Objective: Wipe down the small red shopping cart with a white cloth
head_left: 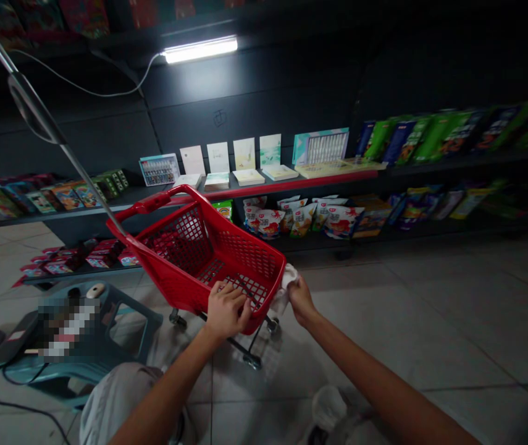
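On a tiled floor [384, 346] before dark shelving [264, 86], a red cart [245, 244] stands near a grey-blue stool [112, 347]; 1 lit tube [201, 50] shines above. The left hand [227, 309] clasps the cart's rim, the right hand [301, 301] bunches white cloth [286, 285] against its end.

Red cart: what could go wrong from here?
The red cart stands on wheels, so pressure from the left hand on its rim might make it roll, perhaps toward the stocked shelf. The white cloth in the right hand, at the cart's end, could snag if it reaches the latticed wall.
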The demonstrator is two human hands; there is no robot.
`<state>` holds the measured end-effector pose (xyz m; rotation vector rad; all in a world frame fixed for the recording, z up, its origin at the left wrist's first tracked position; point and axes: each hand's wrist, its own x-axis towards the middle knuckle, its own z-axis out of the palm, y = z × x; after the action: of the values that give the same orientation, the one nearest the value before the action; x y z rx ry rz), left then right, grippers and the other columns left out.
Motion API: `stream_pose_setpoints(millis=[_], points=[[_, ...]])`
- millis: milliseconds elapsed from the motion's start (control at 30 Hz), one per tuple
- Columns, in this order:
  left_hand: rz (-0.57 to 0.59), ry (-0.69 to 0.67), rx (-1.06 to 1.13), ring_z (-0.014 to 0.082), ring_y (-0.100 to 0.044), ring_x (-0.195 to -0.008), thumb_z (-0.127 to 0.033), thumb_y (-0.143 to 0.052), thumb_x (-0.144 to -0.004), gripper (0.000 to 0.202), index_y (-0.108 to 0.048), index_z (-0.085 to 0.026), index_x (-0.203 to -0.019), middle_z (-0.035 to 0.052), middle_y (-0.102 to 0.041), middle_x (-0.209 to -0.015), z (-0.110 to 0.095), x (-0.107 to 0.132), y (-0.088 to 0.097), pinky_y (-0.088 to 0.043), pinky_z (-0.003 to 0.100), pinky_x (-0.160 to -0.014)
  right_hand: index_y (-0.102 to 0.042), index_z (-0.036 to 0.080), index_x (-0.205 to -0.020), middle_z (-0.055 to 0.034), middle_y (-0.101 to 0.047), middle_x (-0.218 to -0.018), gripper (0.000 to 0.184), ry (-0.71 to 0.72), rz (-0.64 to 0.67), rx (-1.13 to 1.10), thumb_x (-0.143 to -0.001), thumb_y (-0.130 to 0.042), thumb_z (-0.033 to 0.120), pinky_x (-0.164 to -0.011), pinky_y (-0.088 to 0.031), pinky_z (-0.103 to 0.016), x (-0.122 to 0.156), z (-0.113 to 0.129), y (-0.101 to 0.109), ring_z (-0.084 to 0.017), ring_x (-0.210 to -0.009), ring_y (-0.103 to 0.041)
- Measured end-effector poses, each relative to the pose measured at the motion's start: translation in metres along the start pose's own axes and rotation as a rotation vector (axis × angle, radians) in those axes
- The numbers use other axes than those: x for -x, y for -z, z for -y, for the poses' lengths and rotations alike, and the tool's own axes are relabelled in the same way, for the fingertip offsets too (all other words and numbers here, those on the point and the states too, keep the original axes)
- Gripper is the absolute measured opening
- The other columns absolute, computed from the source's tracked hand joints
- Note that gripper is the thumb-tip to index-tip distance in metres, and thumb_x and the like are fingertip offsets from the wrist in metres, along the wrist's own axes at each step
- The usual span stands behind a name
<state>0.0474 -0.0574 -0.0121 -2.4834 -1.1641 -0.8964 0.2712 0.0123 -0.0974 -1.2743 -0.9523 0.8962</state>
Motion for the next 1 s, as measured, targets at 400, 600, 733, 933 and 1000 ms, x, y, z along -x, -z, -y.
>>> stream_pose_setpoints(millis=[400, 600, 733, 933, 1000], points=[[-0.100, 0.023, 0.014, 0.0155, -0.051, -0.065, -0.020, -0.055, -0.090, 0.033, -0.048, -0.020, -0.058, -0.0007, -0.057, -0.058, 0.006, 0.005, 0.000, -0.037, 0.040, -0.079, -0.067, 0.026, -0.115, -0.0069, -0.077, -0.107, 0.051, -0.470, 0.385, -0.269, -0.068, -0.079, 0.042, -0.074, -0.059, -0.039, 0.150, -0.007, -0.024, -0.028, -0.091, -0.073], [-0.107, 0.005, 0.013, 0.0157, -0.051, -0.066, -0.020, -0.056, -0.090, 0.032, -0.048, -0.020, -0.059, -0.0006, -0.059, -0.060, 0.007, 0.005, -0.003, -0.038, 0.040, -0.081, -0.065, 0.022, -0.104, -0.0053, -0.074, -0.096, 0.044, -0.291, 0.021, -0.320, -0.065, -0.072, 0.040, -0.072, -0.057, -0.032, 0.056, 0.022, -0.003, -0.022, -0.082, -0.069], [-0.105, 0.001, 0.021, 0.0161, -0.051, -0.067, -0.020, -0.057, -0.090, 0.031, -0.049, -0.021, -0.060, -0.0006, -0.058, -0.059, 0.004, 0.005, -0.004, -0.038, 0.040, -0.080, -0.063, 0.020, -0.098, -0.0053, -0.071, -0.097, 0.036, -0.002, -0.143, -0.068, -0.068, -0.063, 0.041, -0.072, -0.053, -0.029, -0.009, 0.029, 0.017, -0.020, -0.083, -0.065], [-0.137, 0.020, 0.010, 0.0162, -0.051, -0.066, -0.020, -0.056, -0.090, 0.032, -0.049, -0.021, -0.059, -0.0001, -0.058, -0.059, 0.001, 0.004, -0.005, -0.038, 0.040, -0.080, -0.063, 0.021, -0.096, -0.0086, -0.075, -0.096, 0.037, 0.027, 0.164, 0.263, -0.062, -0.066, 0.035, -0.079, -0.053, -0.034, 0.040, -0.013, -0.002, -0.024, -0.088, -0.068], [-0.138, 0.034, 0.003, 0.0163, -0.051, -0.066, -0.021, -0.056, -0.090, 0.032, -0.050, -0.021, -0.059, 0.0001, -0.057, -0.058, 0.002, 0.005, -0.006, -0.037, 0.040, -0.080, -0.063, 0.023, -0.098, -0.0076, -0.076, -0.094, 0.037, -0.103, 0.234, 0.152, -0.064, -0.068, 0.036, -0.073, -0.054, -0.034, 0.076, -0.031, -0.015, -0.024, -0.082, -0.069]])
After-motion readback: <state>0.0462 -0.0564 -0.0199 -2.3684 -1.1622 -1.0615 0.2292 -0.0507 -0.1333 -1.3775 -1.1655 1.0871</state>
